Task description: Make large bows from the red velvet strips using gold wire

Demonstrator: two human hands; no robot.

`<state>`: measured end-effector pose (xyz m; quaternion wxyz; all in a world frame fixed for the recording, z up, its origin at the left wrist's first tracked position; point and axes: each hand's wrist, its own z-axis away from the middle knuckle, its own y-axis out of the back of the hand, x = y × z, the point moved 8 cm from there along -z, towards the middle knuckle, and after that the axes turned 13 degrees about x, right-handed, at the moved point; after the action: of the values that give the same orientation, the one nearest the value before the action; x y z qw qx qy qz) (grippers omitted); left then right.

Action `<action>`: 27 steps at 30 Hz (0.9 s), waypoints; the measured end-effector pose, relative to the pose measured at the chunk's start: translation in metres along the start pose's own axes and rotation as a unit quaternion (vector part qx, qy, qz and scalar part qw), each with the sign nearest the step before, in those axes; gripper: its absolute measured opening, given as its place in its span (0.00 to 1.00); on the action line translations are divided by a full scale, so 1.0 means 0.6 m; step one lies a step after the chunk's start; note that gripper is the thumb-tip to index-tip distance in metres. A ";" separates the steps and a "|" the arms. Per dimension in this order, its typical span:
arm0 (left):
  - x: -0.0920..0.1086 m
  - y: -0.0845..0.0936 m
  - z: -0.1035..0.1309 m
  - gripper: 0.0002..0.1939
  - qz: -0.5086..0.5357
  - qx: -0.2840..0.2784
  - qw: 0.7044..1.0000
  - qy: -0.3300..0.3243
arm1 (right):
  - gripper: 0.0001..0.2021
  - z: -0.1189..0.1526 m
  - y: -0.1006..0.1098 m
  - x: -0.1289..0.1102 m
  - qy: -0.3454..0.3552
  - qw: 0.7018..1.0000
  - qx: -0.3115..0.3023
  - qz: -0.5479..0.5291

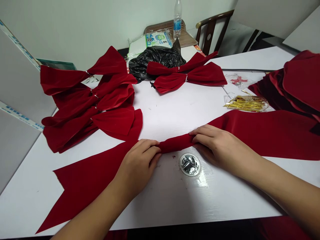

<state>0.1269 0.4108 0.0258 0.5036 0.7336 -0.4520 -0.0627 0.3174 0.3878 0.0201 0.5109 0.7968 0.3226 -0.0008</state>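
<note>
A long red velvet strip [176,143] lies across the white table, its middle narrowed into a folded band. My left hand [142,163] grips the band at its left part, fingers curled over it. At the right part, my right hand [215,146] pinches the same band, its thumb mostly hidden. The strip spreads wide beyond both hands, with a notched end at the lower left. A round silver-rimmed disc [190,164] is set in the table just below the band.
Tied red bows [112,121] are piled at the left; more [205,75] rest by a black plastic bag [160,58]. Gold twist ties [246,103] and stacked red cloth [302,83] are at the right. A water bottle [177,20] stands at the back.
</note>
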 end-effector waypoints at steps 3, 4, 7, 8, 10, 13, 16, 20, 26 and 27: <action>-0.003 0.000 0.002 0.07 -0.019 0.001 1.000 0.006 | 0.07 0.002 0.000 0.003 -0.009 1.000 0.004 0.010; -0.004 0.000 0.003 0.07 -0.026 0.002 1.000 0.006 | 0.07 0.003 0.000 0.003 -0.011 1.000 0.005 0.014; -0.004 0.000 0.003 0.07 -0.035 0.004 0.999 0.007 | 0.07 0.002 0.001 0.004 -0.022 0.999 0.006 0.022; -0.004 0.000 0.003 0.07 -0.034 0.003 0.999 0.008 | 0.07 0.001 0.001 0.004 -0.025 0.999 0.004 0.025; -0.005 0.000 0.003 0.07 -0.031 -0.002 0.999 0.014 | 0.08 0.000 0.001 0.005 -0.032 0.999 -0.001 0.028; -0.008 0.000 0.002 0.07 -0.027 -0.007 0.999 0.026 | 0.07 0.001 -0.001 0.008 -0.048 0.999 -0.016 0.022; -0.010 0.002 -0.001 0.06 -0.009 -0.005 0.999 0.031 | 0.07 0.002 -0.002 0.014 -0.061 0.998 -0.023 0.003; -0.013 0.007 -0.004 0.05 0.006 0.005 0.999 0.040 | 0.09 0.005 -0.002 0.021 -0.074 0.997 -0.030 -0.017; -0.016 0.019 -0.006 0.08 -0.004 0.034 0.998 0.054 | 0.12 0.006 0.002 0.025 -0.071 0.997 -0.016 -0.026; -0.017 0.019 -0.006 0.09 -0.003 0.035 0.998 0.056 | 0.12 0.006 0.003 0.025 -0.069 0.997 -0.014 -0.024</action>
<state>0.1162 0.4196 0.0330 0.5023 0.7546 -0.4222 -0.0073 0.3313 0.3924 0.0148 0.5428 0.7797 0.3058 -0.0635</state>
